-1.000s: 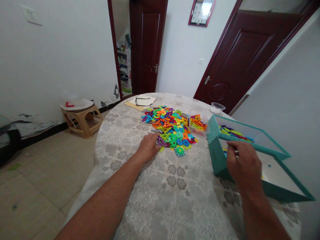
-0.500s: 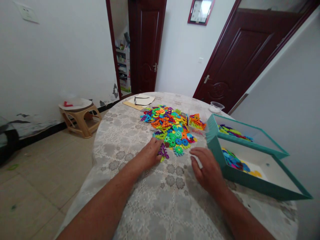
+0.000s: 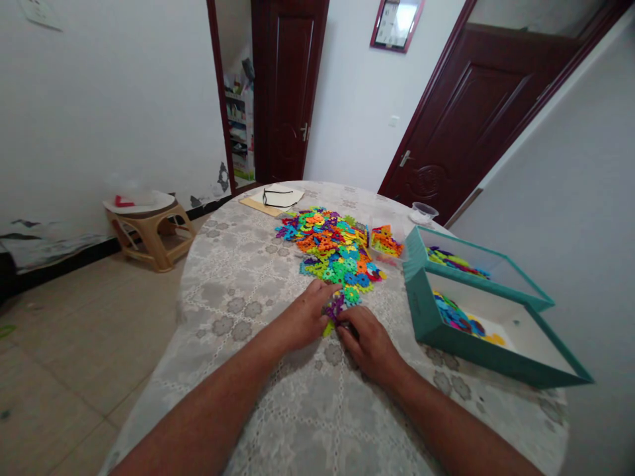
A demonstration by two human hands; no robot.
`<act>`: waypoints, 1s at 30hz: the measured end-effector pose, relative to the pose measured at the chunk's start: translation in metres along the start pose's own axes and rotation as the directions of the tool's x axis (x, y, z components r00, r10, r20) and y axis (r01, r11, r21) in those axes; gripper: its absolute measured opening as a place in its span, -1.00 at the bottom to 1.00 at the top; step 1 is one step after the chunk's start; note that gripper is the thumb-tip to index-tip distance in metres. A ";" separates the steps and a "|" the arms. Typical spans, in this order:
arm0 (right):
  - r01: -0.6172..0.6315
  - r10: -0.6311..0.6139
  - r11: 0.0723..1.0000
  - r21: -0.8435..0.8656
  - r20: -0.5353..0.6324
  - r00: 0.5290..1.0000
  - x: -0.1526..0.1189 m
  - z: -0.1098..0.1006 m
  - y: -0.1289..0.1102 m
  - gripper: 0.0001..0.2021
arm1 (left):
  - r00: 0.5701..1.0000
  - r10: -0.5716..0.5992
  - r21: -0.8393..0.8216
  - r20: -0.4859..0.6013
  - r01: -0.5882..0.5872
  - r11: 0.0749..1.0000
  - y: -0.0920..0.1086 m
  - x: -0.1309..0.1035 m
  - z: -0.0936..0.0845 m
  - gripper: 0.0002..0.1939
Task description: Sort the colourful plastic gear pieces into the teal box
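Note:
My left hand [image 3: 308,316] is at the near edge of a pile of colourful plastic gear pieces [image 3: 342,254]. Its fingers are closed at the left side of a purple plastic piece [image 3: 335,305]. From the right, my right hand [image 3: 371,340] meets the same piece, with thumb and forefinger pinched at its edge. A yellow-green piece [image 3: 328,328] shows between the two hands. Just beyond them lie green and blue gears [image 3: 351,294] of the pile. The fingertips partly hide what they grip.
Right of the pile stands a clear tub [image 3: 387,243] of orange and yellow pieces. A teal two-part box [image 3: 496,354] with more pieces is at the right. Glasses [image 3: 278,197] lie on paper at the back left, and a clear bowl [image 3: 424,211] sits at the back right.
My right hand has moved left from the bare tablecloth to the purple piece. My left hand has shifted slightly right and nearer to me, and the view has turned a little.

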State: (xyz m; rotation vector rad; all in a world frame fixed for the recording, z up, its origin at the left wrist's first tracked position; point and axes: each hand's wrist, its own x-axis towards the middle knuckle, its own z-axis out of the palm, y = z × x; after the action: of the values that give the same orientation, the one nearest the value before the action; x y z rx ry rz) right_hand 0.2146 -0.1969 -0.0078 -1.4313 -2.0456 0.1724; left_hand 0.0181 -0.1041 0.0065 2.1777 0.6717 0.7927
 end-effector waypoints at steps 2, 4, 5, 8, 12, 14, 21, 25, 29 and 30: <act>-0.001 0.001 1.000 -0.001 0.006 1.000 0.000 0.000 0.000 -0.81 | 1.000 -0.019 -0.014 -0.020 0.018 1.000 0.000 0.001 -0.002 -0.22; 0.002 -0.002 1.000 -0.002 0.010 1.000 -0.001 0.000 -0.001 -0.75 | 0.998 -0.050 -0.025 -0.037 0.049 0.998 0.002 0.002 -0.004 -0.25; -0.001 0.001 1.000 0.001 0.010 1.000 -0.001 0.000 -0.001 -0.73 | 0.997 -0.070 -0.031 -0.042 0.068 0.997 0.003 0.002 -0.005 -0.26; -0.051 0.051 0.998 0.041 0.008 0.999 -0.002 0.000 -0.001 -0.75 | 0.990 -0.132 -0.069 -0.049 0.128 0.989 0.006 0.004 -0.004 -0.28; -0.193 0.196 0.971 0.144 -0.005 0.981 -0.001 -0.002 -0.002 -0.83 | 0.966 -0.238 -0.138 -0.104 0.223 0.965 0.002 0.007 -0.003 -0.32; -0.260 0.268 0.944 0.203 -0.012 0.963 0.000 -0.006 -0.003 -0.84 | 0.940 -0.308 -0.161 -0.143 0.285 0.945 -0.002 0.010 -0.004 -0.35; -0.370 0.369 0.851 0.373 0.077 0.926 0.008 -0.031 -0.006 -0.83 | 0.883 -0.407 -0.285 -0.236 0.337 0.897 -0.018 0.014 -0.013 -0.39; -0.396 0.375 0.850 0.349 0.129 0.918 0.026 -0.043 0.003 -0.82 | 0.872 -0.420 -0.319 -0.250 0.335 0.886 -0.016 0.012 -0.014 -0.42; -0.433 0.459 0.840 0.326 -0.002 0.889 0.070 -0.059 0.028 -0.73 | 0.865 -0.450 -0.359 -0.223 0.357 0.863 -0.010 0.011 -0.015 -0.41; -0.439 0.487 0.839 0.320 -0.085 0.869 0.083 -0.064 0.035 -0.70 | 0.860 -0.464 -0.371 -0.213 0.368 0.853 -0.009 0.011 -0.015 -0.41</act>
State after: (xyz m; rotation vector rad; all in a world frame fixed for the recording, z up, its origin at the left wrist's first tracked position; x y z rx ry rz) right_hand 0.2611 -0.1249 0.0623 -1.6641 -1.4354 0.5204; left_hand 0.0128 -0.0845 0.0120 1.5503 1.0515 0.9216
